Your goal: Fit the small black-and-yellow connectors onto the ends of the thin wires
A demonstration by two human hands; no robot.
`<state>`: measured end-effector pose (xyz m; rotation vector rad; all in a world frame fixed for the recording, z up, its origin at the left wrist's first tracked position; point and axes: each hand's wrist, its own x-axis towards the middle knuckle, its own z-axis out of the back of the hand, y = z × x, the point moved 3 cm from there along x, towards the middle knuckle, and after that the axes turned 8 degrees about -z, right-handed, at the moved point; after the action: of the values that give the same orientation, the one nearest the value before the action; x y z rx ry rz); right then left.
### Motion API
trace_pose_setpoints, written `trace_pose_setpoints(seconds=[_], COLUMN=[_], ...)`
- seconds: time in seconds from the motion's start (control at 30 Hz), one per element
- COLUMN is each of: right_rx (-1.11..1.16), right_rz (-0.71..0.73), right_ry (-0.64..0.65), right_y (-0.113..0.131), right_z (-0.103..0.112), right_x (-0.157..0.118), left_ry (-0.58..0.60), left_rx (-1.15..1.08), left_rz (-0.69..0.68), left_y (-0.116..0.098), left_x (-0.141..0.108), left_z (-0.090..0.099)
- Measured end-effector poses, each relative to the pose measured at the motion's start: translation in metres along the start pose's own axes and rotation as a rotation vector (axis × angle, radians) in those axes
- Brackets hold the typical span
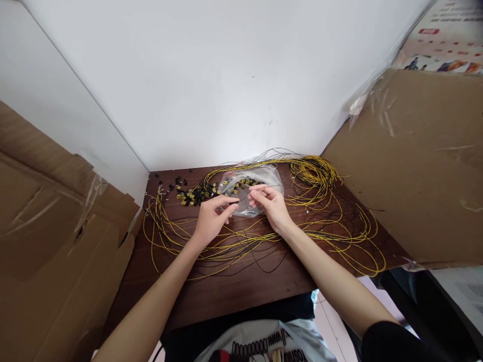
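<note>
My left hand [213, 216] is closed in a pinch over the middle of the table. A short way to its right, my right hand [273, 206] pinches too. A thin black wire [243, 199] runs between the fingertips of both hands; its tip is too small to make out. Just behind the hands lies a clear plastic bag [273, 176] with small yellow and black parts [241, 185] in it. More such parts [188, 195] are heaped to the left. Below my hands, loose yellow and black wires [249, 244] stretch across the table.
A coiled bundle of yellow wires [315, 173] lies at the back right of the brown table [234, 301]. Cardboard [49, 251] walls the left side, and a cardboard box [422, 171] the right. A white wall [234, 85] stands behind.
</note>
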<state>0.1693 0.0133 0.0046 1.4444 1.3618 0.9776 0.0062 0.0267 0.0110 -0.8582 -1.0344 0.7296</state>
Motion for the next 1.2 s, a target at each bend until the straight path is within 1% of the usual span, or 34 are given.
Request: trace_pose_setpoints(seconds=[0.1, 0.17, 0.33, 0.4, 0.5, 0.63, 0.7, 0.77, 0.87, 0.93, 0.97, 1.03, 1.13, 1.2], right_rx=[-0.120, -0.146, -0.093, -0.080, -0.083, -0.202, -0.237, -0.216, -0.159, -0.143, -0.142, -0.158, -0.265, -0.345], right_rz=[0.001, 0.007, 0.051, 0.068, 0.056, 0.031, 0.039, 0.067, 0.121, 0.136, 0.132, 0.105, 0.084, 0.101], right_ry=[0.086, 0.092, -0.063, -0.085, -0.036, 0.080, 0.092, 0.044, -0.081, -0.123, -0.114, -0.055, 0.048, 0.081], right_y=[-0.002, -0.003, -0.001, 0.001, 0.000, -0.001, -0.001, 0.000, 0.003, 0.004, 0.004, 0.003, -0.001, -0.002], right_z=[-0.007, -0.008, 0.000, 0.001, -0.001, -0.007, -0.008, -0.006, 0.000, 0.002, 0.002, 0.000, -0.005, -0.006], right_x=[-0.003, -0.003, -0.001, 0.000, -0.001, -0.004, -0.004, -0.004, -0.003, -0.003, -0.002, -0.003, -0.004, -0.004], left_ry=[0.033, 0.051, 0.067, 0.072, 0.071, 0.072, 0.080, 0.093, 0.094, 0.083, 0.080, 0.079, 0.081, 0.082], left_rx=[-0.020, -0.047, -0.119, -0.131, -0.133, -0.119, -0.120, -0.122, -0.117, -0.116, -0.116, -0.115, -0.106, -0.103], left_rz=[-0.001, 0.013, 0.091, 0.094, 0.089, 0.093, 0.096, 0.103, 0.103, 0.100, 0.101, 0.108, 0.116, 0.116], left_y=[-0.002, -0.003, -0.001, 0.001, 0.002, 0.003, 0.002, 0.001, 0.000, 0.000, 0.000, 0.002, 0.004, 0.005], left_x=[0.000, 0.000, -0.003, -0.004, -0.004, -0.004, -0.004, -0.004, -0.004, -0.004, -0.004, -0.004, -0.004, -0.004], left_z=[-0.002, -0.003, -0.006, -0.007, -0.006, -0.005, -0.005, -0.006, -0.006, -0.006, -0.005, -0.005, -0.005, -0.005])
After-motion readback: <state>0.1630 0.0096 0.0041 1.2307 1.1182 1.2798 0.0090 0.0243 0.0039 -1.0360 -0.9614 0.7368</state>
